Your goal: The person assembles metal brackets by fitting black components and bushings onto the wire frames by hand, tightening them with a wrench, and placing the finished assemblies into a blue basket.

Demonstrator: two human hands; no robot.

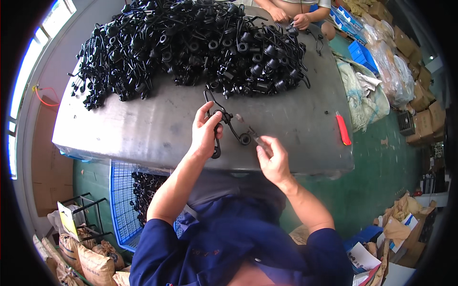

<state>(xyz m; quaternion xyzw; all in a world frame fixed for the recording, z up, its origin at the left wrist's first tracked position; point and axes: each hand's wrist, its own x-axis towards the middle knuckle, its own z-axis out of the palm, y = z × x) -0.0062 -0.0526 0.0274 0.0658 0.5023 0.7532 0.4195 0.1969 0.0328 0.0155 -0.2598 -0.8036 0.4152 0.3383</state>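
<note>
My left hand (205, 133) is closed around a black branched part (224, 117) with thin curved arms and a round ring at one end. It holds the part above the near half of the grey table. Just to the right, my right hand (274, 159) pinches a slim tool (257, 137) between thumb and fingers. The tool's tip points up and left, close to the ring; motion blur hides its exact kind. Beyond both hands lies a large heap of similar black parts (191, 47).
A red-handled tool (342, 129) rests near the right edge of the metal table (124, 128). Across it, a person's hands (291, 19) handle black parts. Below left stands a blue basket (123, 200) holding black pieces. Sacks (93, 262) and cartons (424, 124) line the sides.
</note>
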